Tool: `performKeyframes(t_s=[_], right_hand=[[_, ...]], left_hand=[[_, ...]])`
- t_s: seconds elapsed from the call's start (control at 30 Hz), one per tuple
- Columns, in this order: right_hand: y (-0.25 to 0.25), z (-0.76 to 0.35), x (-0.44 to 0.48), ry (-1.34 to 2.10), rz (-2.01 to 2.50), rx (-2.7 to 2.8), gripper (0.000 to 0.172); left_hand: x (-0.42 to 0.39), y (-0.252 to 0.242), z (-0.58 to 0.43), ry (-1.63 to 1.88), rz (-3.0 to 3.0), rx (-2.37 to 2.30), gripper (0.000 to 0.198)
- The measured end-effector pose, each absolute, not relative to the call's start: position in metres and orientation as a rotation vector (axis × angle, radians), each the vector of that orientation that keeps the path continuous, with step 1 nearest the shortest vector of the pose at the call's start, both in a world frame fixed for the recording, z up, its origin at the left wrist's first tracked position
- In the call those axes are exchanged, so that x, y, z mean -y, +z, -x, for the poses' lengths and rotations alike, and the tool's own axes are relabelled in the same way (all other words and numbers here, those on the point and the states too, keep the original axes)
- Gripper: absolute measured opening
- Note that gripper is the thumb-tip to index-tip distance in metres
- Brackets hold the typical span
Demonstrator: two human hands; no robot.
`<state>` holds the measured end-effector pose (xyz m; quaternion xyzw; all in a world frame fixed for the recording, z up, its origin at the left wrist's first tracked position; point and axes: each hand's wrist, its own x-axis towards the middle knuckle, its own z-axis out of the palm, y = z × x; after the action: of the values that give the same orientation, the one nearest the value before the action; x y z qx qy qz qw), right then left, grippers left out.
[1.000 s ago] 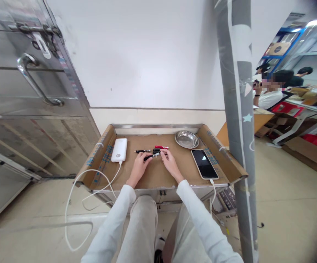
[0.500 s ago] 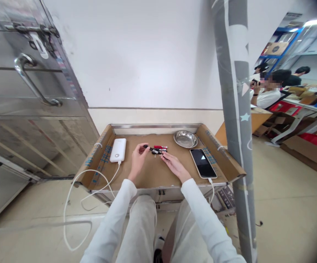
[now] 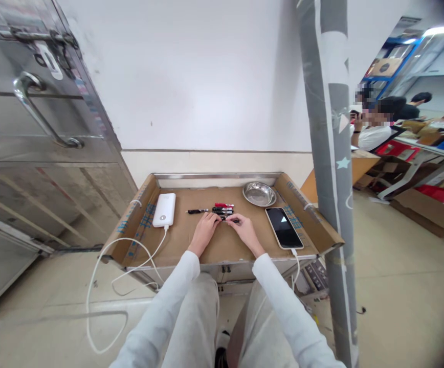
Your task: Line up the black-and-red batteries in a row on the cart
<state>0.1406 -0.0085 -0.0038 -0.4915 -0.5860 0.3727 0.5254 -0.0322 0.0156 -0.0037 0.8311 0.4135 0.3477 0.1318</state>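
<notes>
My left hand (image 3: 205,231) is low over the cardboard-lined surface, fingers closed at the left end of a slim dark pen (image 3: 225,220). My right hand (image 3: 245,231) pinches the same pen near its right end. Just beyond my fingers lie a red pen (image 3: 224,205) and a few black pens (image 3: 222,209), side by side. Another black pen (image 3: 198,211) rests apart, left of that group and beyond my left hand. The fingertips partly cover the held pen, so its details are hidden.
A white power bank (image 3: 164,208) with a cable lies left. On the right are a steel bowl (image 3: 259,194) and a plugged-in phone (image 3: 284,228). Raised cardboard sides (image 3: 314,220) edge the surface; a grey wrapped pole (image 3: 335,168) stands right. People (image 3: 379,128) sit farther off.
The black pen my hands held is now lying on the left. Both hands have come lower and closer to me, and they now hold another dark pen.
</notes>
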Motion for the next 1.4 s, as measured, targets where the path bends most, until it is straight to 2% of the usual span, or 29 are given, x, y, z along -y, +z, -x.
performKeyframes(t_s=[0.17, 0.3, 0.63, 0.8, 1.23, 1.4], right_hand=[[-0.007, -0.133, 0.007, 0.662, 1.185, 1.733, 0.019], [-0.008, -0.137, 0.011, 0.634, 1.127, 1.851, 0.02], [-0.021, -0.155, 0.025, 0.351, 1.354, 1.789, 0.013], [-0.022, -0.148, 0.01, 0.372, 1.295, 1.841, 0.018], [-0.015, -0.14, 0.004, 0.066, 1.519, 1.834, 0.021], [-0.012, -0.145, 0.007, 0.081, 1.573, 1.811, 0.02]], left_hand=[[-0.019, -0.006, 0.035, 1.038, -2.446, -1.199, 0.018], [-0.008, -0.005, 0.045, 1.006, -2.373, -1.131, 0.024], [-0.003, -0.008, 0.034, 0.927, -2.344, -1.087, 0.011], [-0.013, -0.013, 0.025, 1.024, -2.308, -1.21, 0.008], [-0.025, -0.012, 0.024, 1.089, -2.402, -1.418, 0.008], [-0.027, -0.002, 0.039, 1.159, -2.269, -1.858, 0.016]])
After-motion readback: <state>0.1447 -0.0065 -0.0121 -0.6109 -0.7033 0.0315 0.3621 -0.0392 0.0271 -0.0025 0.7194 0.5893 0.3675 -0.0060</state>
